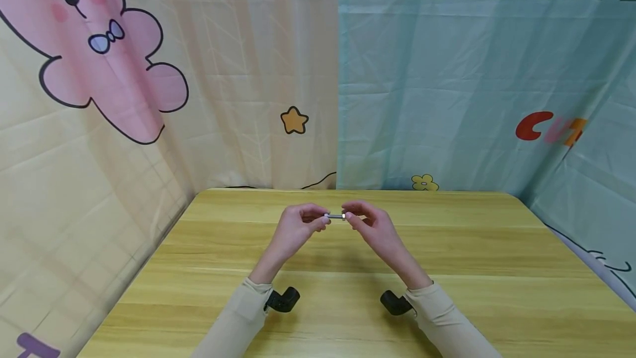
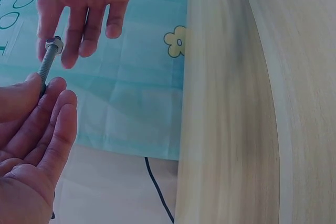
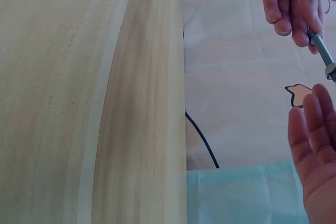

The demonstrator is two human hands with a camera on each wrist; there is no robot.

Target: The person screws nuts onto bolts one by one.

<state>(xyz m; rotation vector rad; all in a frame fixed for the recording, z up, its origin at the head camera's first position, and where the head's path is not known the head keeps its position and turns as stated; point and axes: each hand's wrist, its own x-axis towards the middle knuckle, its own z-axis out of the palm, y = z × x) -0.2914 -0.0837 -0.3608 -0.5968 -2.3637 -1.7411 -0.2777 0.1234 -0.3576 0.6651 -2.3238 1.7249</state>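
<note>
– Over the far part of the table [image 1: 318, 325], holding what?
– Pinching a bolt [image 1: 335, 216] by one end, with thumb and fingers of the left hand [image 1: 297, 226]. Held about level, clear of the tabletop, between both hands.
– Fitted into anything?
– Yes, through a nut [image 2: 54, 44], at the bolt's right end, with a short tip past it.
– And with the right hand [image 1: 371, 225]?
– Thumb right at the nut, one finger arched just above, others fairly straight in the right wrist view. Can't tell whether pinching or only touching.
– Nearer in?
– Beige sleeves [image 1: 236, 314] on both forearms, plus black curved pieces [image 1: 285, 300] by the wrists, left and right.
– Far side?
– Cream curtain [image 1: 238, 59] left, with pink bear [image 1: 35, 4] and orange star [image 1: 295, 121]. Teal curtain [image 1: 407, 70] right, with yellow flower [image 1: 424, 182] just above the far table edge.
</note>
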